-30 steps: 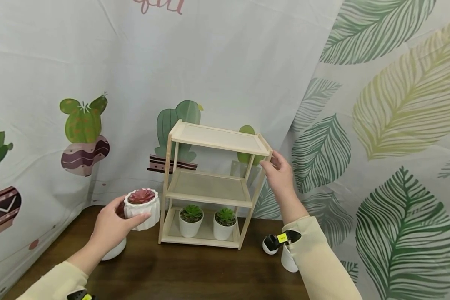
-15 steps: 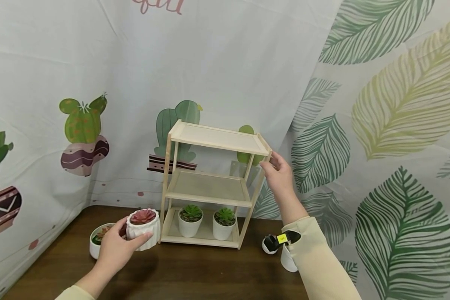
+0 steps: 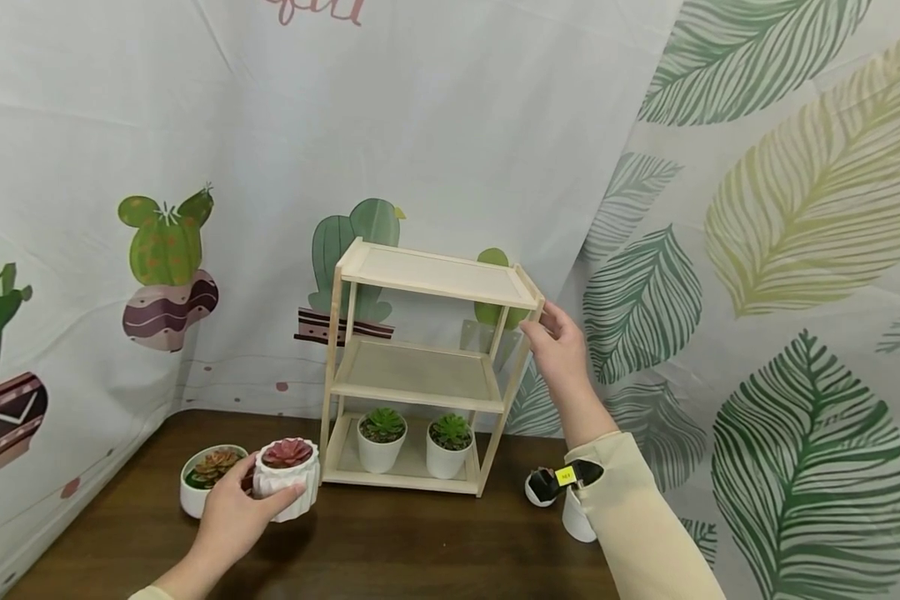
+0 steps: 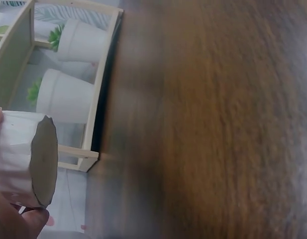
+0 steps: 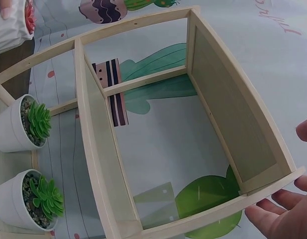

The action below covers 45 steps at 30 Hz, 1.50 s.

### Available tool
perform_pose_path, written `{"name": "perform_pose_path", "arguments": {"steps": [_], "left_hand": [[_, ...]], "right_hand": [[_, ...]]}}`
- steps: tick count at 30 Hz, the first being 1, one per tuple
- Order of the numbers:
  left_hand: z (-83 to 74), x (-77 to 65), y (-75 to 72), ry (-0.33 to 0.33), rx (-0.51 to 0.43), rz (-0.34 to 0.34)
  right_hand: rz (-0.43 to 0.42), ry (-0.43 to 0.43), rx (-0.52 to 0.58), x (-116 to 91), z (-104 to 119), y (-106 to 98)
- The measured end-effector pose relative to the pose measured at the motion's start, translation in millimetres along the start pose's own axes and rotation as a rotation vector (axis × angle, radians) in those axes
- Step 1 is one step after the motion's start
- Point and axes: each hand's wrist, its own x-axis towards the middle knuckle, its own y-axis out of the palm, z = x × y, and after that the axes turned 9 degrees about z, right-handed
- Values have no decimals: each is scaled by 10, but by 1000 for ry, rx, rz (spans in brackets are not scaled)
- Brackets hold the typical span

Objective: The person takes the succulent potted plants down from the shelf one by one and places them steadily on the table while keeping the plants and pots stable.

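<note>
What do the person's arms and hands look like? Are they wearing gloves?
No gloves: the left hand and right hand are both bare. The right sleeve is long and pale yellowish cream, with a black band near its cuff. The band has a small yellow label, its dark marks too tiny to read. Just a bit of matching left sleeve shows.

we see a red succulent [image 3: 287,452] in a white pot [image 3: 287,493], green plants [image 3: 383,423] in plain white pots [image 3: 450,461], a pale cream shelf [image 3: 420,372], a brown grained table [image 3: 390,550], green cactus prints [image 3: 168,250] on the far white cloth [image 3: 465,117], green and yellowish leaf prints [image 3: 806,450] at right.
</note>
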Motion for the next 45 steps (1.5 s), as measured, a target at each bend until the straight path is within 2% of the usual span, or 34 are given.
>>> {"name": "perform_pose_path", "arguments": {"steps": [12,22,28,38,45], "left_hand": [[133,53,-27,-6,47,-8],[204,132,-61,-14,55,19],[234,167,-35,9,64,-8],[299,214,21,-17,55,14],[321,213,41,-10,64,14]], "right_hand": [[5,-3,8,12,25,7],[3,-7,-4,8,27,4],[0,-9,-2,7,28,1],[7,2,-7,14,-5,-8],[7,7,-1,3,18,4]]}}
